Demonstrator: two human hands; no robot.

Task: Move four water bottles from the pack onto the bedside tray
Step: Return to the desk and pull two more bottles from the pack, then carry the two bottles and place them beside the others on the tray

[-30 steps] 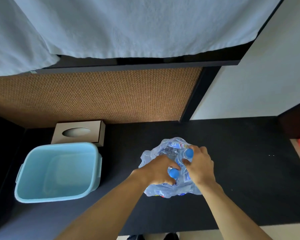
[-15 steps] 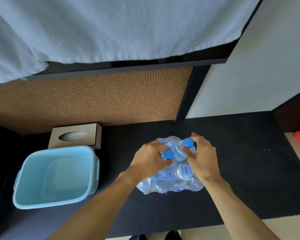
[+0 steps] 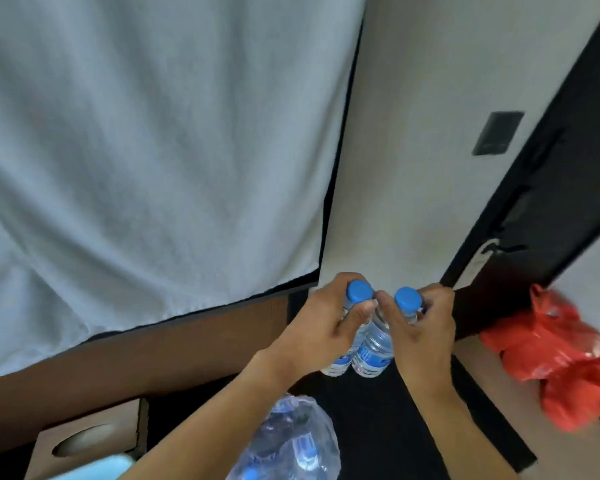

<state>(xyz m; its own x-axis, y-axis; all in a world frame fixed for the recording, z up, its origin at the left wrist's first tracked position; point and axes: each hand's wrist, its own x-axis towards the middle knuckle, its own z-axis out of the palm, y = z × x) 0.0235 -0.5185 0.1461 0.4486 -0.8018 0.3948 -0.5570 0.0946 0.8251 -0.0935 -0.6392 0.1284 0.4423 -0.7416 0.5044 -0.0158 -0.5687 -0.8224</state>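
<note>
Two clear water bottles with blue caps are held up side by side above the dark table. My left hand (image 3: 326, 327) is shut on the left bottle (image 3: 340, 358), whose cap shows at the top of my fist. My right hand (image 3: 420, 327) is shut on the right bottle (image 3: 373, 351). Below them, the crumpled plastic pack (image 3: 291, 441) lies on the black surface (image 3: 378, 410) with more blue-capped bottles inside. The light blue tray (image 3: 101, 467) only shows as a sliver at the bottom left.
A brown tissue box (image 3: 84, 441) sits at the lower left beside the tray. A white cloth (image 3: 136, 150) hangs over the woven panel behind. An orange plastic bag (image 3: 561, 358) lies at the right, by a black frame (image 3: 551, 188).
Both hands have pulled one bottle each out of the pack and lifted them. The view has swung up and to the right, so the tray has almost left the frame.
</note>
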